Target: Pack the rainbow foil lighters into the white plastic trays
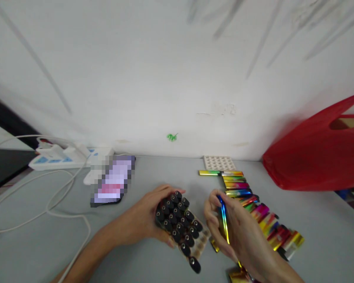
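My left hand (146, 220) is wrapped round a pale tray (202, 239) packed with several black oval-ended pieces (177, 214), each with a small metal ring on top. The tray tilts, and its right side shows open slots. One black piece (194, 264) stands out at the tray's lower corner. In my right hand (233, 224), to the right of the tray, a slim shiny rainbow metallic stick (223, 218) is held between thumb and fingers. Beside and under that hand, several similar shiny coloured sticks (237, 184) lie in a slanting row; some are covered by the hand.
A white slotted tray (220, 162) lies against the wall. At the right stands a red bag (315, 149). On the left are a phone (113, 181) with a blurred screen, a white power strip (73, 157) and a loose white cable (67, 214) looping across the grey table (153, 173).
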`<state>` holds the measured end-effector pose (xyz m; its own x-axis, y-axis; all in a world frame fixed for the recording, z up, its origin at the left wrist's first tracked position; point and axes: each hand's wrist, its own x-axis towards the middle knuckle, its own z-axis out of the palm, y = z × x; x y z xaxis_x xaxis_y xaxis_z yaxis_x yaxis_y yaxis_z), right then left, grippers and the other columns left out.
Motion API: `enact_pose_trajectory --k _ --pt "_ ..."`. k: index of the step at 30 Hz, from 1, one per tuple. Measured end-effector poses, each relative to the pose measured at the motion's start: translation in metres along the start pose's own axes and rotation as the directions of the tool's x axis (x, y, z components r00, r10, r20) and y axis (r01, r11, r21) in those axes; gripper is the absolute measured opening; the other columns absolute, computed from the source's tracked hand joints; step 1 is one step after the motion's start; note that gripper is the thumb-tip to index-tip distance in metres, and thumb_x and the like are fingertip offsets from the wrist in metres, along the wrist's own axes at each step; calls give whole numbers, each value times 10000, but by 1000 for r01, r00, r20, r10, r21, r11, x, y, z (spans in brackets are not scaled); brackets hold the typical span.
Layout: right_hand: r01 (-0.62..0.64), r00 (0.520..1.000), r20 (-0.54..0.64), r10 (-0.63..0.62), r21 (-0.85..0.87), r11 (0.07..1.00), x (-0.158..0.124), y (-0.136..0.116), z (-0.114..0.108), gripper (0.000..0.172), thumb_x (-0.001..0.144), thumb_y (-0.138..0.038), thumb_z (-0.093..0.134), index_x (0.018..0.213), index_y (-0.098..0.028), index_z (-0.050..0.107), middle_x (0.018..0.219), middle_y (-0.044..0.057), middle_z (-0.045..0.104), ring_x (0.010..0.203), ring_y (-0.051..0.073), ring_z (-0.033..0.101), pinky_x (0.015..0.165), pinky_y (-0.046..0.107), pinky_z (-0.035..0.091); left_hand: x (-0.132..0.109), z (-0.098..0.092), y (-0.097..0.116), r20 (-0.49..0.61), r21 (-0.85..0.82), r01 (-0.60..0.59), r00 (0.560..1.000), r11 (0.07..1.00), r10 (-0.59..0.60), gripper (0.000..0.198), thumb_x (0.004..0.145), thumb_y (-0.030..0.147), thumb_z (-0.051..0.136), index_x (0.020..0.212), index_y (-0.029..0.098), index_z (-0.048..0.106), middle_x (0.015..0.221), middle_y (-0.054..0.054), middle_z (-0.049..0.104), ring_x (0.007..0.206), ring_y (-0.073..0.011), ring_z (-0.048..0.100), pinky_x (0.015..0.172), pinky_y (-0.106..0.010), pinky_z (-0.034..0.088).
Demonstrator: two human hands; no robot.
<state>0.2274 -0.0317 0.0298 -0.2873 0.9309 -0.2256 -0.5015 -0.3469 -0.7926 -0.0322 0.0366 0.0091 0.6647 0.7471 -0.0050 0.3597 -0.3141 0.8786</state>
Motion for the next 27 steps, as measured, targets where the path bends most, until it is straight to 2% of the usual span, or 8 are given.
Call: enact_pose_trajectory --k 2,6,8,11,13,15,19,27 --pt "-4 1000 -5 4 -62 998 -2 0 2 437 1124 -572 491 859 -227 533 687 -68 529 317 31 261 375 245 145 1 0 2 4 -14 2 1000 1000 -2 974 623 424 1088 1493 359 655 1397 -53 681 1316 -350 639 1156 -461 492" --pt "14 997 -74 -22 -102 995 -4 -2 5 418 1031 -601 706 891 -234 563 616 -97 412 452 69 167 425 232 122 2 0 5 0 -9 1 1000 1000 -1 937 615 429 1092 1454 335 685 1348 -52 695 1266 -337 661 1127 -449 510" --pt "15 997 -79 -23 -95 995 -2 -2 4 460 1000 -649 726 881 -227 589 625 -90 369 530 100 195 486 228 210 2 0 5 2 3 -8 1000 1000 8 935 617 426 1093 1452 338 683 1334 -44 693 1262 -328 659 1132 -444 505" --pt "35 999 -3 -36 -101 994 0 0 1 573 1015 -725 636 761 -218 558 660 -52 392 606 129 328 628 260 366 2 0 5 6 12 -9 1000 1000 9 938 614 425 1095 1450 334 681 1317 -37 693 1255 -320 661 1131 -436 503" --pt "25 999 39 -23 -50 998 1 2 -2 620 1016 -764 585 713 -228 506 666 -45 381 623 141 358 663 273 398 2 0 6 0 14 -9 1000 1000 9 925 603 432 1098 1429 320 696 1316 -42 700 1257 -325 658 1132 -436 500" --pt "-42 998 44 40 25 999 2 3 -4 632 990 -780 600 697 -237 462 657 -62 325 579 127 278 582 252 345 2 0 7 -4 8 -16 1000 1000 16 917 596 438 1101 1413 308 706 1315 -46 705 1254 -328 657 1127 -432 500" --pt "-138 989 61 135 40 990 2 3 -8 660 938 -766 650 637 -243 382 614 -88 250 522 99 104 457 248 126 3 -1 6 1 -4 -37 999 999 37 930 595 448 1101 1421 299 699 1299 -50 705 1229 -322 658 1095 -419 506" --pt "-65 996 69 62 44 997 5 4 -7 658 968 -726 614 603 -259 328 571 -99 211 512 94 104 458 259 112 3 0 2 10 -20 -45 999 999 45 864 585 489 1097 1336 279 725 1232 -40 715 1127 -305 673 1000 -386 517"
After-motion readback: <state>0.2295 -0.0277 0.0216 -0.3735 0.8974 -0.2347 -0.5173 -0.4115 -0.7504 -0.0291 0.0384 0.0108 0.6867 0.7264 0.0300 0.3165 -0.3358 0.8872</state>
